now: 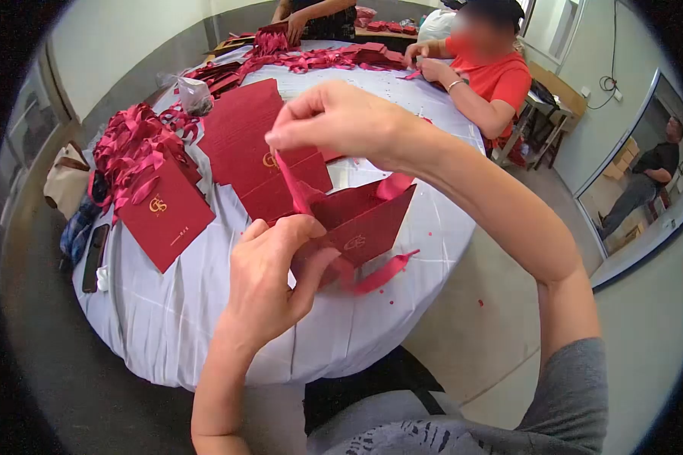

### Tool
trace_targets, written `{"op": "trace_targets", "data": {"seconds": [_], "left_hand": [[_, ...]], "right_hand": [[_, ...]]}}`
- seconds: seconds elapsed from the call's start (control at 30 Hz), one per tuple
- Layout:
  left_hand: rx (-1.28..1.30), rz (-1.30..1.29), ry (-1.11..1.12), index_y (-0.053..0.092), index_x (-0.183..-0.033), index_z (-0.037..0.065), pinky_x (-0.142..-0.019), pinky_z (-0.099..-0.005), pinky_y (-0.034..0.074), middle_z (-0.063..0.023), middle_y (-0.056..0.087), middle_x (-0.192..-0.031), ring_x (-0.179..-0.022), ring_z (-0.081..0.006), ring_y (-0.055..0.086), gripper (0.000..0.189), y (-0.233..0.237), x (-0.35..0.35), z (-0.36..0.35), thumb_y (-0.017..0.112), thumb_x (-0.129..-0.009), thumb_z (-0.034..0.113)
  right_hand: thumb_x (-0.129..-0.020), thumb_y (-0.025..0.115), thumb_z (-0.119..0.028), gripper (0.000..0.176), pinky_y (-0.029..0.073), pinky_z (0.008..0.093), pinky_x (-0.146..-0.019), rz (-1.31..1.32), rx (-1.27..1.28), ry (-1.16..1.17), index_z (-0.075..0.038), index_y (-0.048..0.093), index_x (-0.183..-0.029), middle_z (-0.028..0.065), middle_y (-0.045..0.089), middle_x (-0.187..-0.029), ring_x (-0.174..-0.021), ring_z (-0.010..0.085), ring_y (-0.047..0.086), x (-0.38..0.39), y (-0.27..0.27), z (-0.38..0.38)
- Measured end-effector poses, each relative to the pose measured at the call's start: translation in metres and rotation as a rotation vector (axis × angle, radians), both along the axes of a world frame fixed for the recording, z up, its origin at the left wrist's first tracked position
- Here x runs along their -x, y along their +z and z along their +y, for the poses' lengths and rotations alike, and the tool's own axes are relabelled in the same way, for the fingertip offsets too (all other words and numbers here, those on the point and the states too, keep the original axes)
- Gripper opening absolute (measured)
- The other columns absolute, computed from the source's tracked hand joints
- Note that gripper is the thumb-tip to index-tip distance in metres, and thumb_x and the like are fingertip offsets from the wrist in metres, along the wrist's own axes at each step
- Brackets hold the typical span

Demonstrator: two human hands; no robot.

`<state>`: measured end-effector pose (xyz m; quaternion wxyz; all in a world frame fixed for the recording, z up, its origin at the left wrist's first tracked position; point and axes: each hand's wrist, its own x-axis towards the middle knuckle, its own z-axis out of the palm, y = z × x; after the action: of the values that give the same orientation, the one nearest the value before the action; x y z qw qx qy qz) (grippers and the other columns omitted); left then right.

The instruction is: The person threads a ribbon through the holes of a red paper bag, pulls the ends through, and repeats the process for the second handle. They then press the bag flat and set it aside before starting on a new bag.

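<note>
My right hand (330, 125) is raised over the table, its fingertips pinched on the upper end of a dark pink ribbon (294, 184). The ribbon runs down toward a dark red paper gift bag (376, 224) with a gold emblem on its side. Fingers and thumb of my left hand (269, 277) are closed on the near left edge of that bag, where the ribbon meets it. Another ribbon end (387, 274) trails from the bag to the right, partly blurred. Behind it lie flat red bags (243, 133), close to both hands.
A heap of ribboned bags (140, 144) is at the left, with a phone (95, 258) by the table edge. White cloth covers the round table (326, 334). A person in red (493, 83) works across it; another person's hands (296, 26) handle bags at the back.
</note>
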<state>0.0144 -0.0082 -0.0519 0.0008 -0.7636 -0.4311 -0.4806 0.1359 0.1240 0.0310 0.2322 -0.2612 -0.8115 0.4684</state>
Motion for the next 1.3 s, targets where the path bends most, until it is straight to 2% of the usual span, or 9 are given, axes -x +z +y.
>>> {"op": "trace_targets", "data": {"seconds": [0.1, 0.33, 0.4, 0.57, 0.97, 1.07, 1.13, 1.2, 1.3], "left_hand": [[-0.047, 0.059, 0.015, 0.054, -0.090, 0.003, -0.057, -0.0302, 0.038, -0.0064, 0.061, -0.074, -0.060, -0.0195, 0.056, 0.029, 0.003, -0.002, 0.000, 0.072, -0.067, 0.003], [-0.025, 0.037, 0.052, 0.054, -0.092, 0.003, -0.060, -0.0306, 0.041, -0.0089, 0.062, -0.075, -0.064, -0.0219, 0.057, 0.032, -0.004, -0.001, 0.004, 0.072, -0.066, 0.000], [-0.005, 0.010, 0.056, 0.054, -0.095, 0.002, -0.061, -0.0308, 0.042, -0.0093, 0.062, -0.077, -0.064, -0.0224, 0.057, 0.033, -0.006, 0.000, 0.005, 0.071, -0.067, 0.000], [0.028, -0.071, 0.078, 0.057, -0.104, 0.002, -0.062, -0.0309, 0.041, -0.0088, 0.063, -0.080, -0.064, -0.0219, 0.057, 0.037, -0.002, 0.000, 0.005, 0.069, -0.069, 0.001], [0.084, 0.087, 0.112, 0.061, -0.097, 0.004, -0.059, -0.0303, 0.038, -0.0066, 0.063, -0.081, -0.062, -0.0198, 0.054, 0.024, 0.008, -0.006, -0.004, 0.065, -0.073, 0.001], [0.062, 0.088, 0.108, 0.060, -0.096, 0.004, -0.058, -0.0299, 0.038, -0.0065, 0.061, -0.079, -0.060, -0.0201, 0.051, 0.023, 0.006, -0.004, -0.002, 0.064, -0.074, 0.000], [0.043, 0.107, 0.098, 0.060, -0.095, 0.004, -0.057, -0.0300, 0.037, -0.0063, 0.059, -0.076, -0.060, -0.0205, 0.049, 0.021, 0.006, -0.006, -0.002, 0.062, -0.075, -0.001], [0.017, 0.110, 0.101, 0.061, -0.094, 0.004, -0.056, -0.0298, 0.036, -0.0061, 0.059, -0.076, -0.059, -0.0201, 0.049, 0.020, 0.005, -0.005, 0.001, 0.062, -0.075, -0.001], [0.015, 0.126, 0.136, 0.062, -0.090, 0.005, -0.056, -0.0294, 0.034, -0.0054, 0.058, -0.074, -0.059, -0.0191, 0.048, 0.017, 0.007, -0.007, -0.001, 0.063, -0.075, -0.001]], "right_hand": [[-0.076, 0.068, -0.015, 0.014, 0.043, 0.0260, -0.055, 0.270, 0.008, -0.043, 0.000, 0.068, -0.077, 0.0049, 0.062, -0.067, -0.059, 0.0100, 0.053, 0.012, -0.003, 0.008], [-0.077, 0.067, -0.016, 0.017, 0.045, 0.0271, -0.058, 0.395, -0.041, -0.061, 0.001, 0.067, -0.078, 0.0072, 0.062, -0.066, -0.063, 0.0100, 0.056, 0.021, -0.012, 0.013], [-0.076, 0.068, -0.019, 0.022, 0.046, 0.0300, -0.060, 0.315, -0.488, -0.265, 0.002, 0.065, -0.083, 0.0110, 0.061, -0.067, -0.064, 0.0130, 0.058, 0.008, -0.011, 0.006], [-0.082, 0.063, -0.011, 0.012, 0.044, 0.0271, -0.053, 0.494, -0.683, -0.400, 0.000, 0.059, -0.079, 0.0105, 0.058, -0.067, -0.058, 0.0173, 0.058, -0.041, -0.034, -0.054], [-0.077, 0.067, -0.001, 0.012, 0.048, 0.0240, -0.058, 0.410, -0.387, -0.483, -0.001, 0.058, -0.085, 0.0066, 0.054, -0.083, -0.066, 0.0132, 0.058, -0.031, -0.131, -0.108], [-0.081, 0.063, -0.004, 0.010, 0.047, 0.0231, -0.062, 0.472, -0.176, -0.394, -0.001, 0.055, -0.086, 0.0053, 0.056, -0.082, -0.066, 0.0110, 0.057, -0.047, -0.120, -0.114], [-0.084, 0.061, -0.006, 0.010, 0.045, 0.0222, -0.064, 0.564, 0.460, -0.200, -0.001, 0.053, -0.087, 0.0040, 0.059, -0.077, -0.067, 0.0093, 0.056, -0.061, -0.114, -0.113], [-0.084, 0.061, -0.005, 0.011, 0.045, 0.0220, -0.063, 0.520, 0.461, -0.181, 0.000, 0.053, -0.091, 0.0035, 0.060, -0.074, -0.067, 0.0089, 0.057, -0.075, -0.111, -0.111], [-0.081, 0.063, -0.001, 0.017, 0.045, 0.0239, -0.060, 0.235, -0.207, -0.303, 0.001, 0.059, -0.097, 0.0061, 0.063, -0.079, -0.067, 0.0098, 0.058, -0.099, -0.114, -0.104]]}}
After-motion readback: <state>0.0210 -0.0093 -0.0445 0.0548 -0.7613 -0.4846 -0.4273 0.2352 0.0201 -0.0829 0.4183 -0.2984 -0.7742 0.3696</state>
